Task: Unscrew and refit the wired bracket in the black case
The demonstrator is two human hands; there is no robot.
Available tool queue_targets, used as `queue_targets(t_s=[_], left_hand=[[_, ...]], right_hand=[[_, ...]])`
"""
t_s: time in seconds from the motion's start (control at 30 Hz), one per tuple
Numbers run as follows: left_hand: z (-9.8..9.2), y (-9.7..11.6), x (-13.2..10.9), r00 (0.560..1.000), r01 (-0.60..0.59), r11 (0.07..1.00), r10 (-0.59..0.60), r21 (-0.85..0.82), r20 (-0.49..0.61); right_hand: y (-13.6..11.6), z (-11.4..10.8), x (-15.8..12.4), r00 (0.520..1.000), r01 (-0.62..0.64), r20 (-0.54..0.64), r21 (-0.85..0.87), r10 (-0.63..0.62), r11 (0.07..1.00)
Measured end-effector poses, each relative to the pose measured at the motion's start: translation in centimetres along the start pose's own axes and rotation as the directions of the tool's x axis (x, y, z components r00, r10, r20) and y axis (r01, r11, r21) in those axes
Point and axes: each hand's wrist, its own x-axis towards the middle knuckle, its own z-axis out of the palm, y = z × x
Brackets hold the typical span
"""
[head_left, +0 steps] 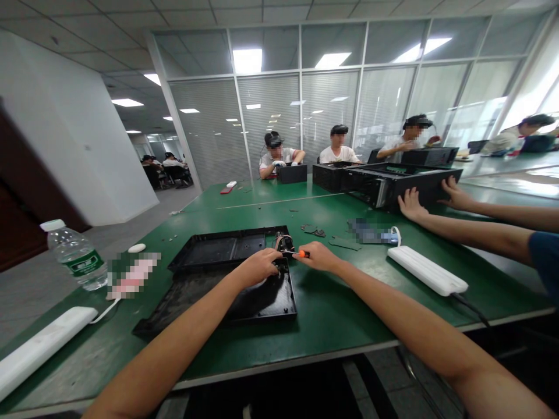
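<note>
An open black plastic casing (257,302) lies in two hinged-looking halves on the green table (340,308). By its right side sits a small part with wires (285,240). My left hand (259,266) rests over the casing with its fingers curled beside that part; what they pinch is hidden. My right hand (322,257) is closed on a screwdriver (303,254) with an orange and black handle. The screwdriver's shaft points left toward the wired part, between my two hands.
A water bottle (76,256) stands at left near a white power strip (43,346). Another power strip (428,270) lies at right. Dark scraps (313,230) lie beyond my right hand. A co-worker's hands (413,205) touch a large black case (419,185). Other people sit across the table.
</note>
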Motion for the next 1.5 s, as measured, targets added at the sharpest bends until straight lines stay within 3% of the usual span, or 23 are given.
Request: queue_targets(t_s=[0.27, 0.53, 0.83, 1.0, 1.23, 1.33, 1.43, 1.5], left_hand=[[0.0, -0.3, -1.1, 1.000, 0.025, 0.999, -0.025, 0.037, 0.000], [0.3, -0.9, -0.5, 1.000, 0.014, 0.999, -0.015, 0.043, 0.021], [0.6, 0.0, 0.3, 0.985, 0.065, 0.978, -0.094, -0.196, -0.142], [1.9, 0.2, 1.3, 0.984, 0.115, 0.976, -0.138, -0.185, -0.116], [1.7, 0.1, 1.2, 0.994, 0.055, 0.975, -0.075, -0.216, -0.086], [1.6, 0.1, 1.2, 0.994, 0.050, 0.973, -0.071, -0.226, -0.086], [1.7, 0.0, 1.3, 0.993, 0.058, 0.964, -0.082, -0.260, -0.082], [1.9, -0.1, 1.3, 0.991, 0.074, 0.953, -0.103, -0.295, -0.083]], right_hand=[[0.4, -0.1, -0.1, 1.000, -0.025, 0.010, 0.018, 0.025, 1.000], [0.1, -0.1, 0.0, 1.000, -0.011, 0.006, 0.009, 0.011, 1.000], [0.4, 0.2, -0.1, 1.000, -0.017, -0.015, 0.016, 0.017, 1.000], [0.5, -0.2, 0.0, 1.000, -0.005, -0.015, -0.009, 0.005, 1.000], [0.5, -0.5, 0.1, 0.996, -0.084, 0.004, 0.062, 0.084, 0.995], [0.7, -1.3, 0.1, 0.976, -0.217, 0.061, 0.292, 0.209, 0.931], [1.4, -3.1, 0.0, 0.946, -0.321, 0.231, 0.585, 0.226, 0.745], [1.9, -4.5, -0.1, 0.948, -0.318, 0.249, 0.717, 0.199, 0.621]])
